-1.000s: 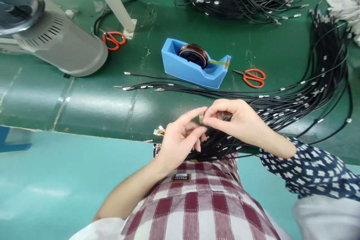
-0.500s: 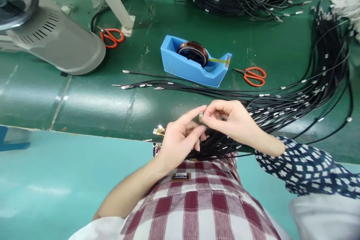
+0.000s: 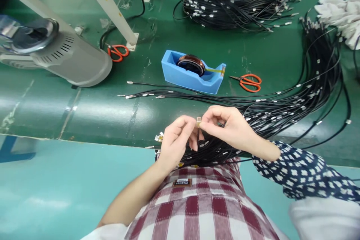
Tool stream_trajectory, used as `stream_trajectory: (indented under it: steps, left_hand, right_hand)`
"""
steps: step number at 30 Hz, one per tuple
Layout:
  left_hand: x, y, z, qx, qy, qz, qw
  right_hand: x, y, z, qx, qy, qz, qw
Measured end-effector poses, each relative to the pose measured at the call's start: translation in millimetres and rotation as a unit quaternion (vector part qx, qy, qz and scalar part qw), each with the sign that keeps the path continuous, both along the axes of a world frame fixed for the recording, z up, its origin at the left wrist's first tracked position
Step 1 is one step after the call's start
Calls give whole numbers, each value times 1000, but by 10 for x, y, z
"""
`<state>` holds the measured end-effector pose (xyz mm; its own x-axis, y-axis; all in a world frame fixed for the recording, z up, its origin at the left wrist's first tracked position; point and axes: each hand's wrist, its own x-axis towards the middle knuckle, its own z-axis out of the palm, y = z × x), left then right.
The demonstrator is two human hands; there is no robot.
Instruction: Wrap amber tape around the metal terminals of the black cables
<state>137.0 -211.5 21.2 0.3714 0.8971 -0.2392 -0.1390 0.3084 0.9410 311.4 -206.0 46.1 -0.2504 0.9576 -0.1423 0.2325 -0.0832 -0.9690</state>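
Observation:
My left hand (image 3: 179, 135) and my right hand (image 3: 225, 123) meet over the table's front edge. Between their fingertips stands the end of a black cable, its small silvery connector (image 3: 198, 119) pointing away from me. Yellowish see-through tape (image 3: 198, 124) sits just below the connector. Thumb and forefinger of each hand are pinched at the tape, left hand on the left side, right hand on the right. Under the hands lies a bundle of black cables (image 3: 222, 146) with white labels. Several taped connectors (image 3: 159, 137) show beside my left hand.
Behind the cables stands a blue tape dispenser (image 3: 191, 78) with a brown tape roll. Orange-handled scissors (image 3: 250, 82) lie right of it, another pair of scissors (image 3: 118, 52) at left. A grey machine (image 3: 75, 60), a coiled cable bundle (image 3: 236, 0) and white cloth (image 3: 340, 17) surround the area.
My left forefinger, stretched out before, has curled in and now pinches beside the connector with the thumb. My right hand keeps its pinch. The whole view has shifted slightly.

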Motion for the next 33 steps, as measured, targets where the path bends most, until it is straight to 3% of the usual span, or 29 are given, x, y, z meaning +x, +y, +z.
stream_trajectory:
  steps: [4,9,12,22,26,33]
  left_hand:
    - [-17,-4,4,-38,15,-4,999]
    - [-13,-2,-34,-33,1,42,999]
    - [-11,1,-45,-39,-8,53,998]
    - [-25,-9,-41,-40,-6,54,998]
    - [-22,-18,-56,-38,-31,65,997]
    - [25,-32,-118,-62,-98,63,991]
  right_hand:
    - [-30,-10,0,-1,11,-24,1000]
    - [-12,11,-41,-98,128,-14,987]
    - [30,26,-64,-127,133,-21,983]
    - [-47,9,-124,-51,103,-63,991]
    - [-85,3,-116,-77,179,-80,978]
    - [-137,22,-168,-128,227,-85,962]
